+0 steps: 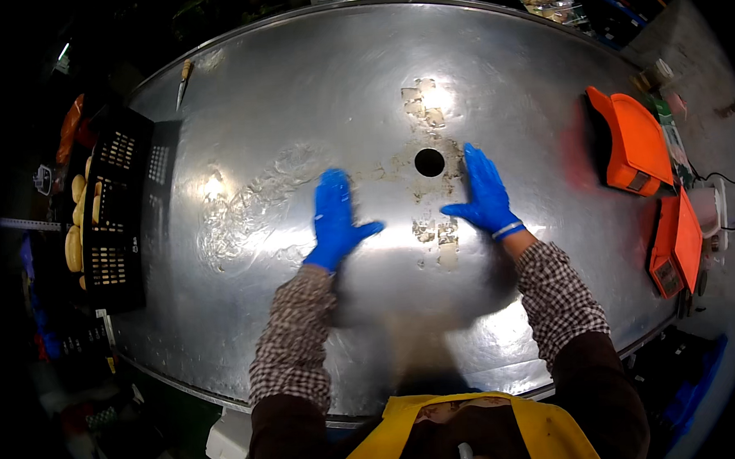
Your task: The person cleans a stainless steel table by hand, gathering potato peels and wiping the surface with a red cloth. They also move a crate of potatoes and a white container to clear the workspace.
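My left hand (335, 218), in a blue glove, is held flat over the stainless steel table (312, 78), thumb pointing right. My right hand (486, 193), gloved the same way, lies flat just right of a round hole (430, 163) in the tabletop, its thumb turned left. Neither hand holds anything. Whether the palms press on the metal or hover just above it, I cannot tell. Patches of worn tape residue (424, 101) run above and below the hole. Wet streaks (237, 210) spread across the metal left of my left hand.
A black plastic crate (117, 209) at the left edge holds several pale, elongated vegetables (73, 248). A knife with a wooden handle (183, 84) lies at the far left. Two orange scales or machines (640, 144) stand at the right end. A white box (228, 442) shows below the near edge.
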Motion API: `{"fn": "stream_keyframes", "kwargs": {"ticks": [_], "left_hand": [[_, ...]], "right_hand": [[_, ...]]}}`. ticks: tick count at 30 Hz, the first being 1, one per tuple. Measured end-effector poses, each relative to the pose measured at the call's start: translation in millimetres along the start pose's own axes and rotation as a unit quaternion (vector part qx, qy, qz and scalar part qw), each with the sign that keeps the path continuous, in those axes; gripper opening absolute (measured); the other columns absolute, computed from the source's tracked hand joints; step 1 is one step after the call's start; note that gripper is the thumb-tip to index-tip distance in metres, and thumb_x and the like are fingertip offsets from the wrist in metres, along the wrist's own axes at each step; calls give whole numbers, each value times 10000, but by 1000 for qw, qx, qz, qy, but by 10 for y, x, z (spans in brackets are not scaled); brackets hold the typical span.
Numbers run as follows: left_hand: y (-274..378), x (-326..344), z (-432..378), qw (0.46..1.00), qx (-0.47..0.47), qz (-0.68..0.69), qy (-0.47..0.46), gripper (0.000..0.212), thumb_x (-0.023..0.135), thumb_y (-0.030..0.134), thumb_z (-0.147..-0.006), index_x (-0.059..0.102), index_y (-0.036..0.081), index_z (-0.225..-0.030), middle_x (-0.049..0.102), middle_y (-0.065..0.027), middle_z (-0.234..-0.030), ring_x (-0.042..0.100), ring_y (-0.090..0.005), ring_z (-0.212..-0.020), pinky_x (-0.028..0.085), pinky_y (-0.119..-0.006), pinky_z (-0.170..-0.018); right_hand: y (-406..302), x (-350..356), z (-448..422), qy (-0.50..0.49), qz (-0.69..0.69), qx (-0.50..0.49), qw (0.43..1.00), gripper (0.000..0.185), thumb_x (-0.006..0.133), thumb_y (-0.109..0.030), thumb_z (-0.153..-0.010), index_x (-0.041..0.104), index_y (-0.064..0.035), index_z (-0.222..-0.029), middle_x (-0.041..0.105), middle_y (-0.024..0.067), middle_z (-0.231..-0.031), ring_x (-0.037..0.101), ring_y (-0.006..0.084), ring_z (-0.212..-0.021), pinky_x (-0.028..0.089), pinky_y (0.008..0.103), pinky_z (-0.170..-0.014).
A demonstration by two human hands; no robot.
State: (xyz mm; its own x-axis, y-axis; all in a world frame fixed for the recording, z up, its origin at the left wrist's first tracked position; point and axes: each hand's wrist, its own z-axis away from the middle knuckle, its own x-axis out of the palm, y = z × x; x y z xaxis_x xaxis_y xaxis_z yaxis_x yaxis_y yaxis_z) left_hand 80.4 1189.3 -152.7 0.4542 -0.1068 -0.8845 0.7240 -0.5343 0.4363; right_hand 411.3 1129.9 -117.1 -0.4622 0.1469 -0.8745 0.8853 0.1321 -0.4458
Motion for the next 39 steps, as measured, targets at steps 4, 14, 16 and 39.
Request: {"fn": "stream_keyframes", "kwargs": {"ticks": [4, 14, 16, 39], "left_hand": [[526, 459, -559, 1000, 12, -6, 27, 960, 641, 510, -847, 175, -14, -1503, 148, -269, -1554, 127, -416, -1450, 114, -499, -1176], [-1870, -1207, 301, 935, -284, -188, 100, 1220, 812, 630, -595, 211, 111, -1521, 156, -331, -1522, 145, -457, -1424, 188, -569, -1127], [-2710, -1614, 788, 894, -405, -188, 39, 1248, 799, 611, -631, 144, 22, -1516, 125, -302, -1544, 115, -445, -1435, 136, -535, -1157], [-542, -540, -1031, 977, 204, -52, 30, 929, 704, 581, -781, 289, 181, -1510, 146, -183, -1578, 176, -365, -1449, 194, -543, -1148]], "right_hand": [[-432, 424, -539, -41, -91, -1, 995, 975, 743, -417, -775, 201, -113, -1526, 342, 201, -1504, 319, 390, -1389, 256, 454, -1148], [1159, -676, -479, 80, -51, 40, 995, 910, 769, -380, -783, 292, -86, -1500, 319, 149, -1535, 282, 326, -1420, 245, 444, -1157], [1962, -861, -286, 105, 88, 137, 981, 923, 742, -441, -791, 277, -85, -1505, 299, 164, -1542, 269, 336, -1426, 244, 449, -1155], [272, -422, -1143, -93, -74, -192, 974, 808, 721, -394, -832, 343, -91, -1479, 381, 152, -1499, 331, 355, -1395, 255, 456, -1144]]}}
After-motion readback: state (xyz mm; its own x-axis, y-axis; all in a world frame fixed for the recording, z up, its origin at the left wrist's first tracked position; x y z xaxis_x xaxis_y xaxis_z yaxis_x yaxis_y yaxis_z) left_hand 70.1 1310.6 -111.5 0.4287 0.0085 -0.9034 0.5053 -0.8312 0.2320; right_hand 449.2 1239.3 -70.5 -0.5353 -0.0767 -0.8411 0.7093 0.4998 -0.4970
